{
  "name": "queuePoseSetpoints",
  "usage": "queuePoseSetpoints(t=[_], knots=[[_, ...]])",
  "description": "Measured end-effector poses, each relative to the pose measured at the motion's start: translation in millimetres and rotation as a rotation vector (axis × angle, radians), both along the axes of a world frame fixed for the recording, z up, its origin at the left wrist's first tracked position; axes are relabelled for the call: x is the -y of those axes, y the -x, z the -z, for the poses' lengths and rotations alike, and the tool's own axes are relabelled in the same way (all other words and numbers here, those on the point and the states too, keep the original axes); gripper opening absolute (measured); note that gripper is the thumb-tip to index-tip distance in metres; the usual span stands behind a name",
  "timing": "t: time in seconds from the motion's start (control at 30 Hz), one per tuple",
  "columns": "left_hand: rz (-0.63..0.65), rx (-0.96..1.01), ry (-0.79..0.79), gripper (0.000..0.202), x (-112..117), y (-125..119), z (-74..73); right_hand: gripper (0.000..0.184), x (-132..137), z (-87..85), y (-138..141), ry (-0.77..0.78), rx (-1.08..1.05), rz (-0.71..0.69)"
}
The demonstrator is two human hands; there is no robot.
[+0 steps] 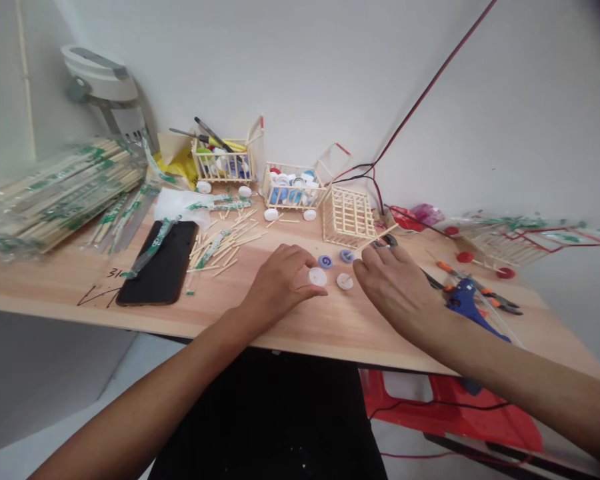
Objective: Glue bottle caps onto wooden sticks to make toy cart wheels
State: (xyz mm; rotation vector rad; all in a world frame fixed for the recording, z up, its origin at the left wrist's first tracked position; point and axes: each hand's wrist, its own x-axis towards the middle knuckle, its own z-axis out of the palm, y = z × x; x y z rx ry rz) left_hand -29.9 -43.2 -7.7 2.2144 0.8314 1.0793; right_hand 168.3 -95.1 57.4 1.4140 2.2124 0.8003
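My left hand [285,280] is curled around a white bottle cap [317,277], the cap lying between thumb and fingers just at the tabletop. To its right sits a second white cap [345,282] with a short stick on it. Behind are two blue caps, one with a swirl mark [325,261] and one with a stub of stick [347,256]. My right hand [397,287] is closed, knuckles up, beside these caps; its fingertips and anything in them are hidden. An unwheeled stick cart body [349,217] rests behind the hands.
Two wheeled stick carts full of caps [223,163] [293,190] stand by the wall. Loose sticks [227,243] and a phone [160,263] lie left, near bagged skewers [65,193]. At right are a blue glue gun [467,303], pliers [497,300] and a red-wheeled cart [495,247].
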Motion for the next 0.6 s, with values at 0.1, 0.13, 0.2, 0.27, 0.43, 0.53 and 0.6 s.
queuePoseSetpoints(t=[0.1, 0.13, 0.2, 0.27, 0.43, 0.53, 0.6], knots=[[0.007, 0.016, 0.004, 0.03, 0, 0, 0.5, 0.025, -5, 5.7, -5, -0.039, 0.028, -0.038], [0.006, 0.015, 0.006, 0.03, 0, 0, 0.6, 0.025, -6, 7.0, -7, -0.047, 0.026, -0.052], [0.002, 0.013, 0.003, 0.03, 0, 1, 0.7, 0.025, -8, 7.2, -11, -0.044, -0.017, -0.071], [0.003, 0.015, 0.0, 0.03, 0, 0, 0.6, 0.025, -7, 3.3, -17, -0.026, -0.096, -0.062], [-0.008, 0.041, 0.014, 0.03, 0, 0, 0.2, 0.021, 9, -18.5, -35, -0.073, -0.305, 0.072], [0.008, 0.088, 0.021, 0.032, 0, -1, 0.2, 0.018, 25, -24.2, -38, -0.219, -0.723, 0.168], [0.041, 0.119, 0.026, 0.032, 0, -1, 0.0, 0.018, 35, -20.2, -31, -0.289, -1.066, 0.2]])
